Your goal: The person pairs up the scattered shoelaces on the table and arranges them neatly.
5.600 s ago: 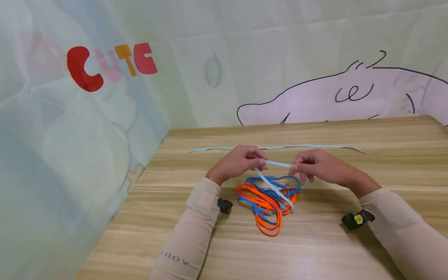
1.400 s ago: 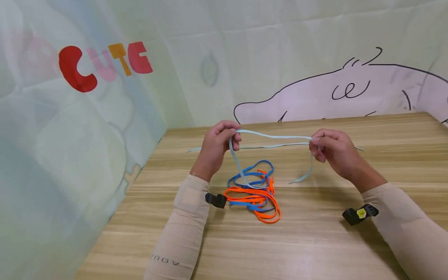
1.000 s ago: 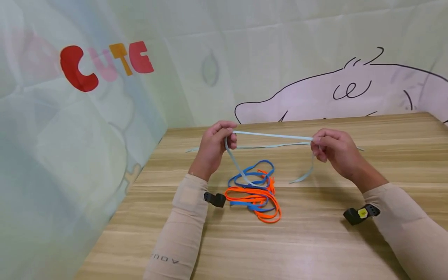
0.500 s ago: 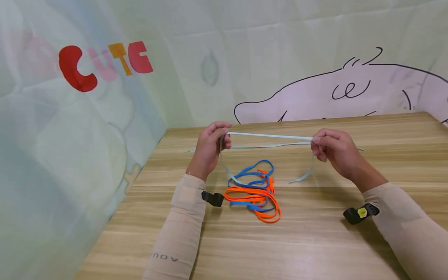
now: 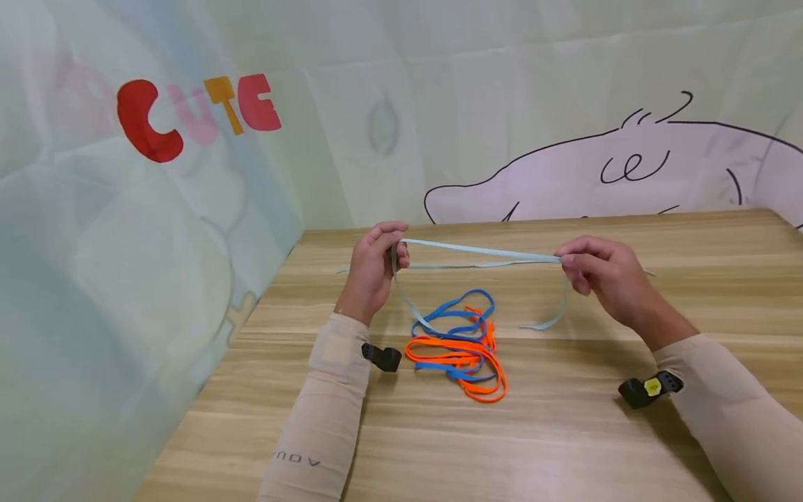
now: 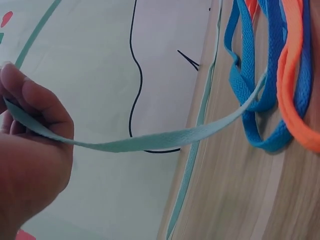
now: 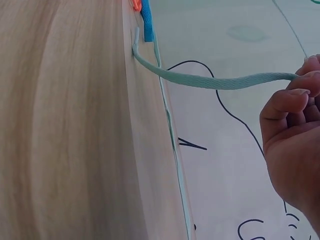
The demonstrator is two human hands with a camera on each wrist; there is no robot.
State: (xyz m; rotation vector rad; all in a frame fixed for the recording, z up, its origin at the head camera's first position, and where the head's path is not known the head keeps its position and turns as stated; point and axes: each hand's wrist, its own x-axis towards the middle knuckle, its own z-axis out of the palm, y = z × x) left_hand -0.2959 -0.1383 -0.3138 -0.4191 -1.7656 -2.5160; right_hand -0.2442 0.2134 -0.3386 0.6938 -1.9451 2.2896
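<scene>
A flat pale-blue shoelace (image 5: 479, 249) is stretched between my two hands above the table. My left hand (image 5: 373, 268) pinches it between thumb and fingers, and from there one length hangs down to the tangled laces. At the other side my right hand (image 5: 605, 279) pinches the same lace, its loose end dangling below and curving left. The left wrist view shows the hanging pale-blue lace (image 6: 150, 141) running to the pile; in the right wrist view the free pale-blue end (image 7: 215, 82) droops away from the fingertips. Blue shoelaces (image 5: 448, 307) and orange shoelaces (image 5: 452, 346) lie looped together beneath.
A second pale-blue shoelace (image 5: 452, 266) lies straight across the back of the wooden table (image 5: 439, 446), partly behind the hands. Printed cloth walls (image 5: 351, 139) stand along the table's left and back edges.
My hands have lifted and spread apart, pulling the pale-blue lace longer and off most of the pile. In the last second the left hand shifted slightly left, while the right stayed nearly still.
</scene>
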